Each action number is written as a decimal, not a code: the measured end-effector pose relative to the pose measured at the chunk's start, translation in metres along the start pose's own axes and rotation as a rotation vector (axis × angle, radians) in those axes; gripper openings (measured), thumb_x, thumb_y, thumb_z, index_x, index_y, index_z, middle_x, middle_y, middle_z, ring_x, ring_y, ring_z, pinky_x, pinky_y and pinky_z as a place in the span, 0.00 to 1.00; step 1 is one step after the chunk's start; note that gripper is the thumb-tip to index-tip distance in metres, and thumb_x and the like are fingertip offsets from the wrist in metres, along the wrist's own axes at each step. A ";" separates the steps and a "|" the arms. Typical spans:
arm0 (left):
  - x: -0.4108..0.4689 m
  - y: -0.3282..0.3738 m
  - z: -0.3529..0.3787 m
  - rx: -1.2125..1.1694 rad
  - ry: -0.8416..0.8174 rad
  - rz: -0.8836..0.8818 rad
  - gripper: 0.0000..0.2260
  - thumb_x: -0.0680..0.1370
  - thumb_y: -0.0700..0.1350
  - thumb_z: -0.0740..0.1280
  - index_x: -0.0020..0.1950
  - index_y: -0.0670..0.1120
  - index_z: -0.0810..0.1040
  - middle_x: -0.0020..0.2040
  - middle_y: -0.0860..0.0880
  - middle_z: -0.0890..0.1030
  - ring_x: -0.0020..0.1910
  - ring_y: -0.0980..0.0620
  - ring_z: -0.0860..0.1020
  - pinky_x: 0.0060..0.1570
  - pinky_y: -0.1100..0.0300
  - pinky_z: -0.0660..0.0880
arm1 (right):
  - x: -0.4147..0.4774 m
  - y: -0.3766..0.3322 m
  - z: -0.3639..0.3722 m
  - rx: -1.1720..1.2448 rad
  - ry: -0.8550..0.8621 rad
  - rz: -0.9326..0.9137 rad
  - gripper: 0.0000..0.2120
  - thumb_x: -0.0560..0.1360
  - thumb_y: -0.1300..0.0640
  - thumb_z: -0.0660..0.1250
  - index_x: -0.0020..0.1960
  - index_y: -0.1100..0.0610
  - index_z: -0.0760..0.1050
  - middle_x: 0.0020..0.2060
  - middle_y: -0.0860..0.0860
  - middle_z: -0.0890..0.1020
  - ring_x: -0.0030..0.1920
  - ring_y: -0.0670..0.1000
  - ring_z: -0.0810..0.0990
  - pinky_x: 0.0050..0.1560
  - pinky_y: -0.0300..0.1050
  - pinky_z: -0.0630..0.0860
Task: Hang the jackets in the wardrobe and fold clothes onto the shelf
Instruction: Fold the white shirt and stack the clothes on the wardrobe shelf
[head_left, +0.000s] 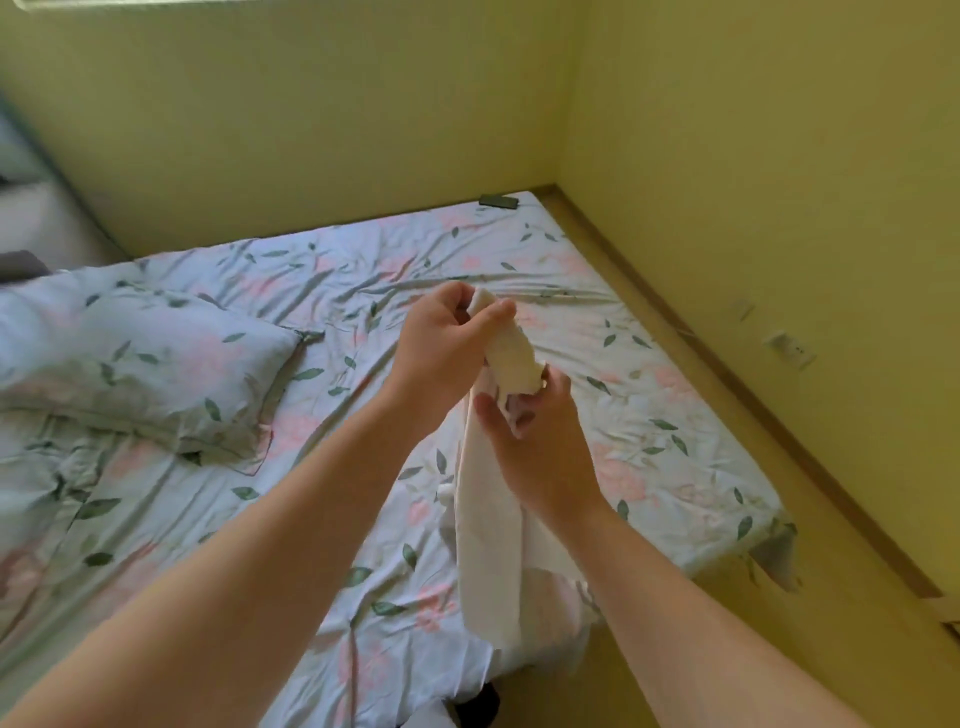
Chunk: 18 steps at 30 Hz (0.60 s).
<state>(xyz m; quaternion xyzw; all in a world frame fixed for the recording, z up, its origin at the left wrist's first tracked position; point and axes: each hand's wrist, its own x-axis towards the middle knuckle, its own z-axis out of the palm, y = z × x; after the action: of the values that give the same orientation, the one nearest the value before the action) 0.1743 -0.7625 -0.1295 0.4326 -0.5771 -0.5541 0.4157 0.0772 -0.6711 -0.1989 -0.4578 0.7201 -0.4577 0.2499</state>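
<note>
Floral-sheeted bed (675, 441), matching pillow (130, 364) on its left side, small dark flat object (498, 201) at far corner

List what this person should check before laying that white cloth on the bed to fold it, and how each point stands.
1. Left hand grips the top end of the white cloth: ok.
2. Right hand holds it lower down: ok.
3. Cloth spread flat and untwisted: not ok, it is bunched into a roll between the hands.
4. Bare stretch of bed sheet below to lay it on: ok.
5. Pillow lies apart from the cloth, off to the left: ok.
6. Wardrobe shelf ready: cannot tell, it is out of view.
</note>
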 end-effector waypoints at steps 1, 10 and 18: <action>-0.003 0.007 -0.001 0.014 0.015 0.018 0.11 0.74 0.49 0.73 0.44 0.43 0.79 0.41 0.39 0.80 0.42 0.41 0.80 0.45 0.46 0.79 | 0.001 -0.005 -0.007 -0.011 0.016 -0.014 0.19 0.76 0.35 0.65 0.59 0.43 0.65 0.51 0.47 0.79 0.46 0.48 0.81 0.42 0.48 0.81; -0.015 0.062 0.008 0.068 0.150 0.144 0.11 0.71 0.53 0.72 0.33 0.51 0.76 0.36 0.50 0.77 0.34 0.53 0.73 0.38 0.55 0.70 | 0.020 -0.065 -0.077 -0.083 -0.064 -0.080 0.11 0.83 0.53 0.57 0.45 0.53 0.74 0.38 0.48 0.79 0.37 0.46 0.75 0.33 0.38 0.66; -0.019 0.077 -0.007 0.445 0.041 0.140 0.20 0.71 0.57 0.77 0.47 0.49 0.69 0.40 0.53 0.73 0.36 0.53 0.69 0.34 0.58 0.66 | 0.044 -0.108 -0.114 0.028 0.010 -0.088 0.14 0.84 0.52 0.57 0.49 0.61 0.72 0.34 0.50 0.73 0.34 0.49 0.68 0.33 0.44 0.64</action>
<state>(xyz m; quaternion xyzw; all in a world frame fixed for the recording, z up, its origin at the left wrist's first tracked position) 0.1837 -0.7454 -0.0524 0.4838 -0.7049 -0.3743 0.3592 0.0149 -0.6783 -0.0490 -0.4832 0.6940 -0.4805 0.2323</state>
